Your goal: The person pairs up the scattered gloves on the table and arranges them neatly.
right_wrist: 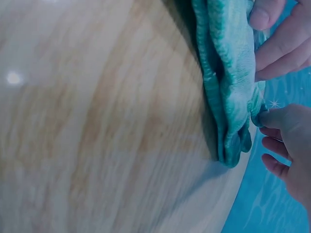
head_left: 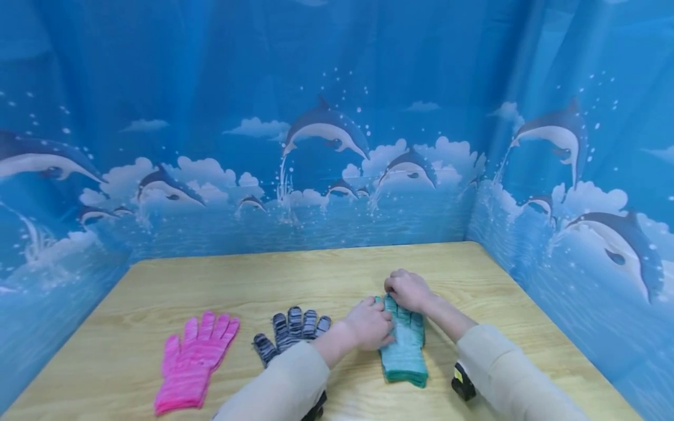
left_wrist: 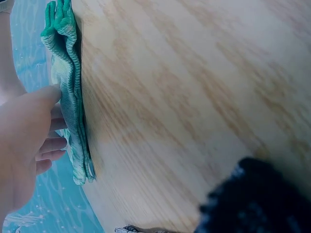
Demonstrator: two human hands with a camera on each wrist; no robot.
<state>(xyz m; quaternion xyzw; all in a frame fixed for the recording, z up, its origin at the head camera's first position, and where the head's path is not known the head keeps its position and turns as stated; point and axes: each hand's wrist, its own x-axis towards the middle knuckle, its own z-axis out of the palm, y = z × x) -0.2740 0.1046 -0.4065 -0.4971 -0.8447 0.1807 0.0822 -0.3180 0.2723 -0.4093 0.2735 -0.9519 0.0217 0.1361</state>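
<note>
A green knitted glove (head_left: 404,351) lies on the table with its dark green cuff toward me. Layered edges of the glove (left_wrist: 70,97) show in the left wrist view. My left hand (head_left: 371,324) rests on the glove's left side, its thumb and fingers touching the fabric. At the far end, my right hand (head_left: 409,290) pinches a fingertip of the glove between thumb and forefinger; the right wrist view shows this right hand (right_wrist: 289,145) at the glove's edge, its other fingers loosely bent.
A pink glove (head_left: 195,362) lies flat at the left of the wooden table (head_left: 253,280). Between it and the green one is a black-and-grey glove (head_left: 295,327), partly hidden by my left sleeve. Blue dolphin-print curtains (head_left: 226,76) border the table.
</note>
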